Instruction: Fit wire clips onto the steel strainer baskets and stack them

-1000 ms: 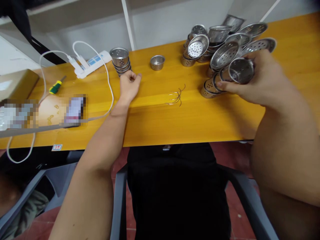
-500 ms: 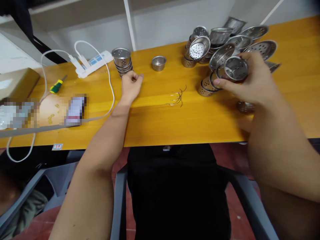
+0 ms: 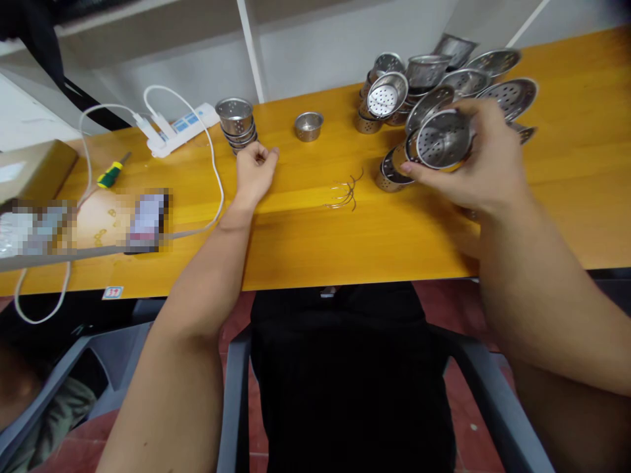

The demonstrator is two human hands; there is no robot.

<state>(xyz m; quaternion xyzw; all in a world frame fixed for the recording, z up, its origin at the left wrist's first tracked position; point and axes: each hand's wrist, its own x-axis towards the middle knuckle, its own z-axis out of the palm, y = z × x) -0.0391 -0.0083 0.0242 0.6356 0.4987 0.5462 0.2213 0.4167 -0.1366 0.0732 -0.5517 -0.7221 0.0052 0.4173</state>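
Note:
My right hand [image 3: 486, 154] grips a perforated metal cup [image 3: 444, 139], thumb on its near side and fingers over the far rim. The cup is tilted, its open mouth facing me. Just below and left of it sits another perforated cup [image 3: 394, 179]; whether the two touch I cannot tell. Resting on the table, my left hand [image 3: 256, 172] is closed with its fingers curled; anything inside is hidden. It lies right in front of a stack of metal cups [image 3: 235, 118]. Between the hands are several thin curved wires [image 3: 348, 194] and a small metal cup [image 3: 309, 126].
Perforated metal cups and bowls [image 3: 428, 72] crowd the back right. On the left are a white power strip [image 3: 185, 131] with looping cables, a screwdriver [image 3: 111, 174], a phone [image 3: 148, 220] and a cardboard box [image 3: 37, 171]. A panel [image 3: 305, 59] closes the table's back.
My right hand has moved a little left with the cup, and more of the lower cup's inside shows. My left hand stays by the stack. The view has shifted slightly.

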